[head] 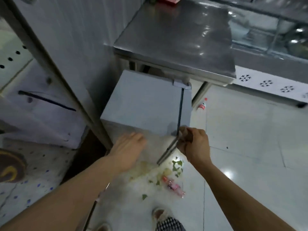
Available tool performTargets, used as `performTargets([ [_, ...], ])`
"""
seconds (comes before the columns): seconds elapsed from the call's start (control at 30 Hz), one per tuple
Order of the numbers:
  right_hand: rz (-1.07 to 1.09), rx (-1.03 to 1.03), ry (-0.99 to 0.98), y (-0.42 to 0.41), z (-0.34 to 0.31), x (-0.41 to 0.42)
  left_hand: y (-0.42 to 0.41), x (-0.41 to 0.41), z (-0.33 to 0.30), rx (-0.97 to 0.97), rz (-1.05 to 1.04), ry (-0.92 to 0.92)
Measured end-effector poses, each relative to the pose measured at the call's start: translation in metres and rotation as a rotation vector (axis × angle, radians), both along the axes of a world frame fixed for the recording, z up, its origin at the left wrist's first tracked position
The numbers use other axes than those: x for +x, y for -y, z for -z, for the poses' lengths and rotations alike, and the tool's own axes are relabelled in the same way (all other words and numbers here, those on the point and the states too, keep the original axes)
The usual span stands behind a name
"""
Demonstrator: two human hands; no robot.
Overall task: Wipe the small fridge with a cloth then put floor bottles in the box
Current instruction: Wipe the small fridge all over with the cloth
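Note:
The small grey fridge [143,104] stands under a steel table, seen from above. My right hand [195,144] is shut on a brownish cloth [185,135] pressed at the fridge's near right corner, by the door seam. My left hand [128,147] lies flat with fingers apart on the fridge's near side face. A crushed plastic bottle with a red cap [173,185] lies on the floor by my feet. Another bottle with a red cap and label [202,105] lies on the floor right of the fridge.
The steel table [175,35] overhangs the fridge's back. A metal frame post [63,77] runs diagonally on the left, with a white box [41,114] behind it. Green leaf scraps and a wet spill [166,170] litter the tiled floor. A glass display counter [275,30] stands at right.

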State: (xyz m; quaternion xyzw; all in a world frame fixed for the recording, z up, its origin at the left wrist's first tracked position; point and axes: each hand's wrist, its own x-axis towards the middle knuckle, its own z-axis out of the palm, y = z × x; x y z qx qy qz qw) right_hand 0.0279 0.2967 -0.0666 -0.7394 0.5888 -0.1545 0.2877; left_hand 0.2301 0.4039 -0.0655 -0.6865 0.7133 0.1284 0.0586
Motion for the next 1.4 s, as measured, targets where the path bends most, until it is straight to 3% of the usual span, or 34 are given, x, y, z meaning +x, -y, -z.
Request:
performTargets([
  [0.13,0.12,0.0,-0.003,-0.023,0.02,-0.005,-0.004,0.019,0.014,-0.047,0.073,0.018],
  [0.27,0.2,-0.154,-0.014,-0.027,0.037,-0.005,-0.001,0.021,0.03,-0.101,0.095,-0.019],
  [0.4,0.125,-0.322,-0.068,-0.013,0.058,-0.001,0.011,0.014,0.055,-0.195,0.066,-0.024],
  [0.57,-0.147,-0.59,-0.217,0.006,0.102,-0.003,0.033,0.021,0.089,-0.381,0.01,0.036],
  [0.7,-0.136,-0.789,-0.133,0.017,0.133,0.002,0.047,0.042,0.122,-0.566,-0.035,0.093],
  [0.97,0.089,-1.142,0.037,0.02,0.187,0.028,0.056,0.058,0.18,-0.938,-0.017,0.013],
  [1.2,0.231,-1.365,0.207,0.025,0.211,0.061,0.066,0.065,0.207,-1.127,0.029,0.002],
  [1.4,0.146,-1.447,0.269,0.017,0.234,0.115,0.067,0.071,0.223,-1.208,0.073,0.022],
])
